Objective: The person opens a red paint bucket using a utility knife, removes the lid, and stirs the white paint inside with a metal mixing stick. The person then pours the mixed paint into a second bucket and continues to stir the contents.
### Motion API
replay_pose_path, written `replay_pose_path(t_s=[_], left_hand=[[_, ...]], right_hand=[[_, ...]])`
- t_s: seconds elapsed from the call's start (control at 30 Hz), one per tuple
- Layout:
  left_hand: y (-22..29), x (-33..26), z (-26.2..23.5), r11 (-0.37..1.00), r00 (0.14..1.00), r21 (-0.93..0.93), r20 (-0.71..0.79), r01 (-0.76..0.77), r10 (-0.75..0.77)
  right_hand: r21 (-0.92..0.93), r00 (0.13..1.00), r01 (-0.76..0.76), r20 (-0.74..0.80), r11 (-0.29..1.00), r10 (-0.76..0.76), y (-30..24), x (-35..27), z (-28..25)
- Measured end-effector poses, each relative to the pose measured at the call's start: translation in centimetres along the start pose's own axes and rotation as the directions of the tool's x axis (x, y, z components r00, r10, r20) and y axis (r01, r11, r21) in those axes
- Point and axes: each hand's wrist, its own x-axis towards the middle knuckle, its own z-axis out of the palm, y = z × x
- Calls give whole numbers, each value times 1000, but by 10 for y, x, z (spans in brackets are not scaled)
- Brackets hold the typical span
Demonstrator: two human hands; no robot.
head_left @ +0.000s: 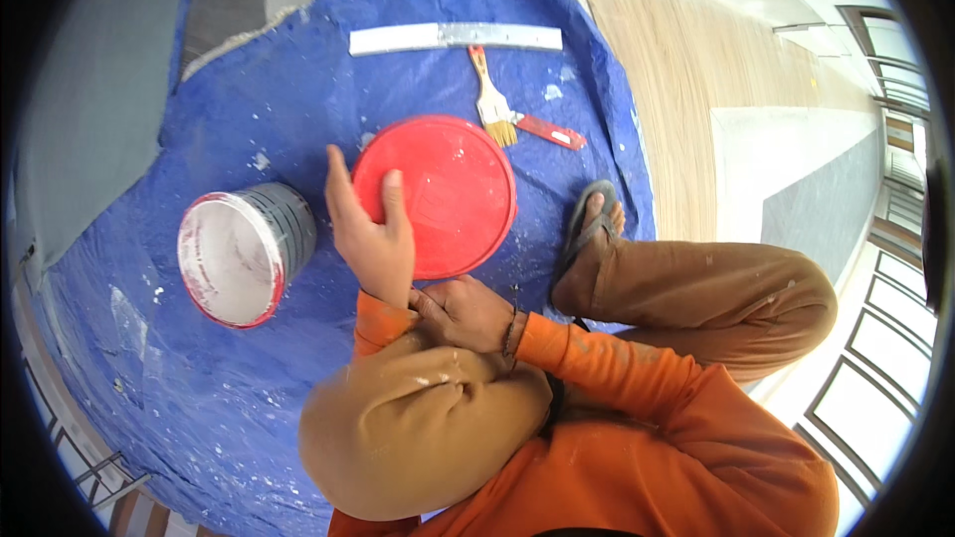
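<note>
My left hand (374,237) is held over the left edge of a round red lid (453,194), its fingers stretched out and apart, holding nothing. I cannot tell if it touches the lid. Closed fingers of my right hand (468,313) grip the orange sleeve cuff (380,324) at my left wrist. What stands under the lid is mostly hidden. To the left, a bucket (284,229) with a red rim leans toward me, its inside coated with whitish residue.
Beyond the lid lie a paintbrush (489,99), a red-handled tool (552,131) partly under its bristles, and a long white-and-grey straight blade (456,37). A spattered blue tarp (199,398) covers the floor. My sandaled foot (592,229) rests right of the lid.
</note>
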Motion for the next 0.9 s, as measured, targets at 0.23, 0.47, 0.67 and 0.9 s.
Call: replay_pose_path(t_s=[0.23, 0.47, 0.67, 0.9], left_hand=[[-7, -1, 4, 975, 980, -115, 86, 190, -180], [-3, 2, -7, 966, 963, -90, 145, 242, -228], [-7, 4, 1, 987, 984, -85, 127, 138, -127], [-7, 46, -11, 988, 965, -146, 250, -43, 79]], right_hand=[[-275, 972, 41, 234, 961, 26, 25, -42, -54], [-728, 755, 654, 610, 205, -241, 64, -71, -354], [-923, 892, 371, 324, 101, -316, -11, 75, -495], [-847, 935, 322, 356, 423, 0, 22, 31, -364]])
